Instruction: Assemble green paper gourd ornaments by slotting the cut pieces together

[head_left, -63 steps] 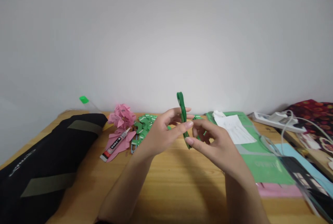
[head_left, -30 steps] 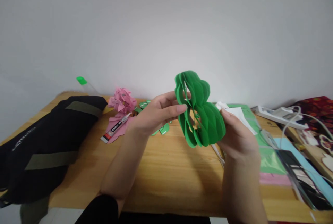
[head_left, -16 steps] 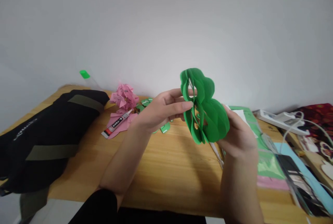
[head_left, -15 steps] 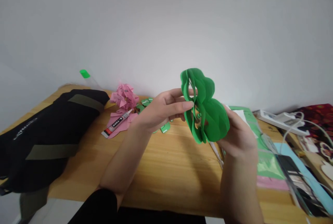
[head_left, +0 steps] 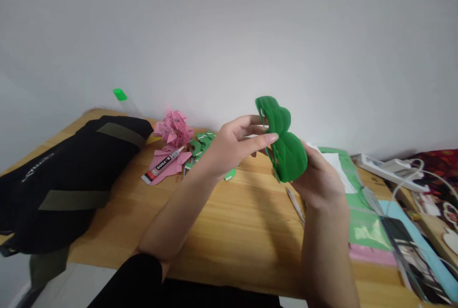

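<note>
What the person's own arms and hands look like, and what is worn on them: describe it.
The left hand and the right hand are bare: no gloves, rings or watch show. Both forearms are bare too, without bracelets or markings. A black sleeve covers the left arm from about the elbow, at the picture's lower edge; the right arm shows no sleeve there.

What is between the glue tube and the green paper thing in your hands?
In the head view: a pile of small green paper pieces beside the glue tube, then the left hand, whose fingertips touch the folded green paper shape.
</note>
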A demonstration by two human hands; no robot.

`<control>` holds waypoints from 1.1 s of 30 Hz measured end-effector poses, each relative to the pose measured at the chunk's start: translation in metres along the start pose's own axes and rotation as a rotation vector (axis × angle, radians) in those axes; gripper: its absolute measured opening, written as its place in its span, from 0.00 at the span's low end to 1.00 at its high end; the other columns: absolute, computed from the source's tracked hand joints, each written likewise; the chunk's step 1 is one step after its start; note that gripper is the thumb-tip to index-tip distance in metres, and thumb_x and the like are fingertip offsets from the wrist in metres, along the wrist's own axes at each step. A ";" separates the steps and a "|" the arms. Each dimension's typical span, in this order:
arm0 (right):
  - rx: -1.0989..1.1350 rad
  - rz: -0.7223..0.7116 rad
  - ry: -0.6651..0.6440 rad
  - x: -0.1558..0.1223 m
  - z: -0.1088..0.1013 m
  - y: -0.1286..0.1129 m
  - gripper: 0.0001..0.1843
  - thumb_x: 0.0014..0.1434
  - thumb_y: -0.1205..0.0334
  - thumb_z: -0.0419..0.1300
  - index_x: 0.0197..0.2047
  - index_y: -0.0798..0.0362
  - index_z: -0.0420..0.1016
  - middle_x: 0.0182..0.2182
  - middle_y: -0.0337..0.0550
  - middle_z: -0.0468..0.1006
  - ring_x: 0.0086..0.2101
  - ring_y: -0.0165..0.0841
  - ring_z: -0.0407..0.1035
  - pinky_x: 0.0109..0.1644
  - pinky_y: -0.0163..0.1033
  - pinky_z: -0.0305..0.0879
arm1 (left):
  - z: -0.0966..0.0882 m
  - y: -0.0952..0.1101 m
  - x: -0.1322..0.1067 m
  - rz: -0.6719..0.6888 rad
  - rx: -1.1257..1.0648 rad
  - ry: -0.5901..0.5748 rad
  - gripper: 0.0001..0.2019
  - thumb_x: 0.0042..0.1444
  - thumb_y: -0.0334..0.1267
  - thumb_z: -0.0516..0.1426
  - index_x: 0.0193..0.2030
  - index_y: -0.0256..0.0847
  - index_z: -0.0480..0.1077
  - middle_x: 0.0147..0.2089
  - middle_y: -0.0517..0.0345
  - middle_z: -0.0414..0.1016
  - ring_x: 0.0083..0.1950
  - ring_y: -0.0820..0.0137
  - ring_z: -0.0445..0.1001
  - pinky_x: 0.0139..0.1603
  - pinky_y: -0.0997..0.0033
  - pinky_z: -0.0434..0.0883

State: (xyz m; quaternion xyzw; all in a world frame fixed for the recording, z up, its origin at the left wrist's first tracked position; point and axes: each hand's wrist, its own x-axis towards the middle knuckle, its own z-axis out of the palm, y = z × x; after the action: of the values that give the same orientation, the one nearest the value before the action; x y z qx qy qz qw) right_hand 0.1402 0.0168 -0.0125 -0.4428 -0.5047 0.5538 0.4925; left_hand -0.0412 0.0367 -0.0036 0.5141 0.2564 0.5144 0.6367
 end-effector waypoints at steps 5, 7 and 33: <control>-0.128 -0.088 0.013 -0.009 0.006 -0.003 0.23 0.58 0.39 0.54 0.30 0.50 0.76 0.27 0.44 0.78 0.26 0.34 0.71 0.22 0.37 0.63 | 0.003 -0.001 0.000 0.053 0.105 0.130 0.13 0.48 0.38 0.65 0.40 0.37 0.72 0.40 0.56 0.76 0.34 0.74 0.75 0.35 0.75 0.72; -0.303 -0.196 0.052 -0.016 0.012 -0.005 0.21 0.57 0.40 0.57 0.36 0.50 0.78 0.33 0.45 0.80 0.31 0.35 0.73 0.28 0.38 0.68 | 0.004 -0.002 0.000 0.096 0.155 0.184 0.12 0.49 0.39 0.65 0.38 0.38 0.71 0.38 0.58 0.75 0.33 0.75 0.75 0.34 0.75 0.72; -1.091 -0.963 0.448 -0.038 0.030 -0.004 0.10 0.59 0.72 0.59 0.40 0.48 0.76 0.31 0.42 0.83 0.31 0.35 0.76 0.36 0.41 0.70 | 0.014 -0.001 -0.005 0.094 0.045 0.111 0.13 0.49 0.40 0.66 0.38 0.38 0.72 0.39 0.57 0.77 0.33 0.74 0.75 0.38 0.72 0.72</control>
State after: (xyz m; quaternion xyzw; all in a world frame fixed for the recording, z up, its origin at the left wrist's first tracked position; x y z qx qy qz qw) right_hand 0.1161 -0.0241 -0.0055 -0.4564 -0.7321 -0.1532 0.4819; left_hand -0.0304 0.0270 -0.0008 0.5104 0.2781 0.5655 0.5851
